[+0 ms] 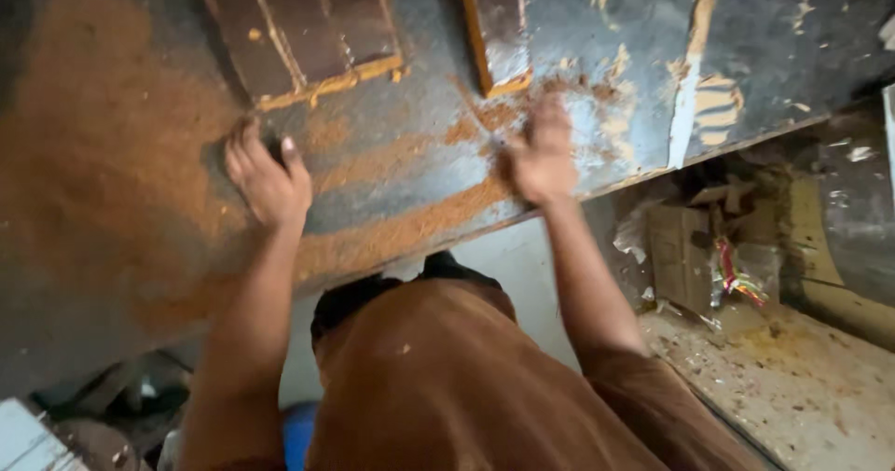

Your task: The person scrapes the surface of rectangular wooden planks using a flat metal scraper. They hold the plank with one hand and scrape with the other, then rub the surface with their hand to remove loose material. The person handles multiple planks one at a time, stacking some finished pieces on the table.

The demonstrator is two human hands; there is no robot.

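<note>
My left hand (pixel 267 178) rests on a dark workbench (pixel 419 89) covered with orange sawdust (pixel 103 145), its fingers curled on the surface near a dark wooden panel (pixel 298 28). My right hand (pixel 541 154) lies flat on the bench near its front edge, fingers spread and blurred, just below a narrow dark wooden piece (pixel 494 23) with a pale edge. Neither hand holds anything I can see.
A long pale wood sliver (pixel 688 89) lies on the bench to the right. Below the bench's right side sit scraps and a cardboard box (pixel 685 252) on a dirty floor (pixel 802 378). A blue object (pixel 298 434) shows near my legs.
</note>
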